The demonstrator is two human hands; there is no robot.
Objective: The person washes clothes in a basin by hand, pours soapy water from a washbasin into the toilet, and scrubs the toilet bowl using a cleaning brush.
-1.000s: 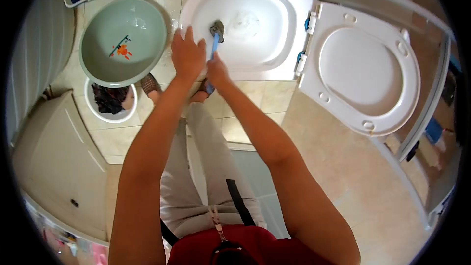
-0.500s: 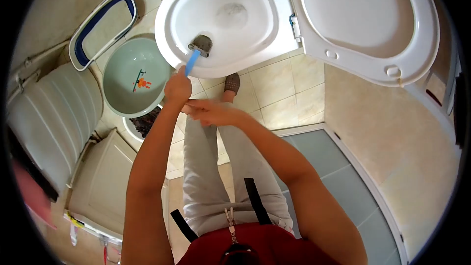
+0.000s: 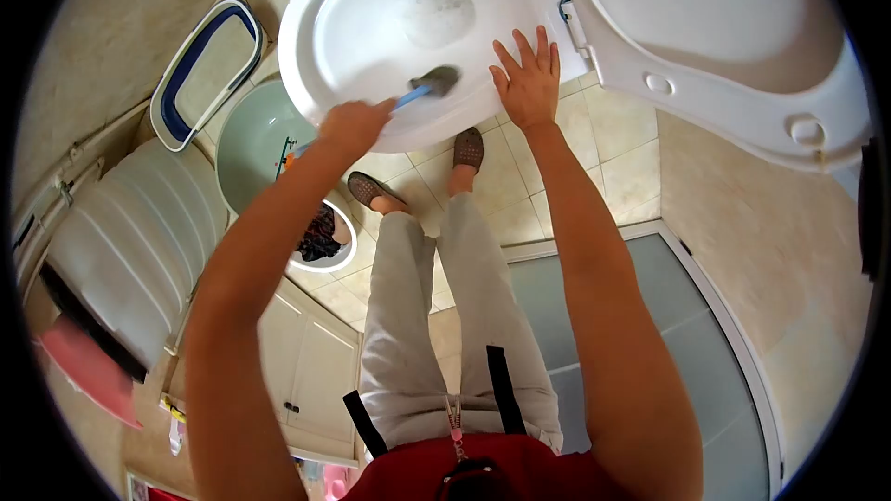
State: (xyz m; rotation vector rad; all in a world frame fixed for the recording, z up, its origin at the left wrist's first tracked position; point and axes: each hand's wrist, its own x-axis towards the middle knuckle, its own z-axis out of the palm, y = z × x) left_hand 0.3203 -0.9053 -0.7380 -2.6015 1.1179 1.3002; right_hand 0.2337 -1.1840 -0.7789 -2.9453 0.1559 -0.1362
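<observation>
My left hand [image 3: 355, 128] is wrapped round the blue handle of a toilet brush [image 3: 438, 81]. The brush's dark, slightly blurred head lies against the inner wall of the white toilet bowl [image 3: 371, 37], on the side nearer me. My right hand [image 3: 529, 83] rests palm down with fingers spread on the toilet's near rim, beside the hinge, and holds nothing. Raised on the right are the toilet seat and lid [image 3: 640, 74].
Left of the toilet stand a pale green basin [image 3: 255, 134], a folded blue-and-white tub [image 3: 176, 83] and a white bucket [image 3: 343, 250] with dark cloth in it. A washbasin [image 3: 130, 241] is at the far left. A grey shower tray [image 3: 622, 315] lies to the right.
My right hand has left the side of my left hand and moved right onto the toilet rim. The brush has shifted right along the bowl, and the view has shifted.
</observation>
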